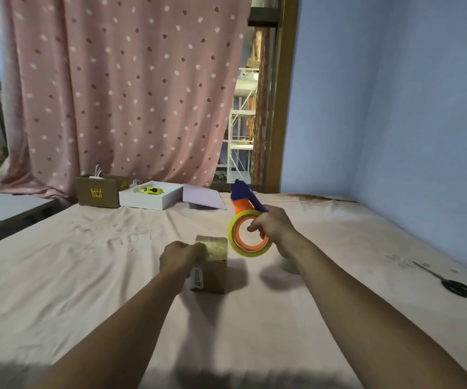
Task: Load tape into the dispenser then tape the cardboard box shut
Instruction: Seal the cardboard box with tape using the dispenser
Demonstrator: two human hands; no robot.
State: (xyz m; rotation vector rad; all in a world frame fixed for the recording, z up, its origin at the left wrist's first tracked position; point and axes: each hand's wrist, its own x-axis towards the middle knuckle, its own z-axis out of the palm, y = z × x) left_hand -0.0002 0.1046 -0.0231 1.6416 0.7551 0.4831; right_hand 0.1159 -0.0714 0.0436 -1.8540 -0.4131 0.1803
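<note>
A small cardboard box (212, 272) stands on the pink-sheeted surface (86, 276), its top covered with shiny tape. My left hand (180, 258) presses on the box's top left edge with fingers curled. My right hand (273, 230) holds an orange and blue tape dispenser (243, 202) in the air just right of the box. A yellowish tape roll (250, 251) sits on the dispenser's wheel. My fingers reach through the roll's middle.
Black scissors (452, 283) lie at the right near the blue wall (395, 108). At the back stand a brown carton (99, 192), a white tray (151, 199) with a yellow item, and a lilac sheet (203, 200). A spotted pink curtain (120, 94) hangs behind.
</note>
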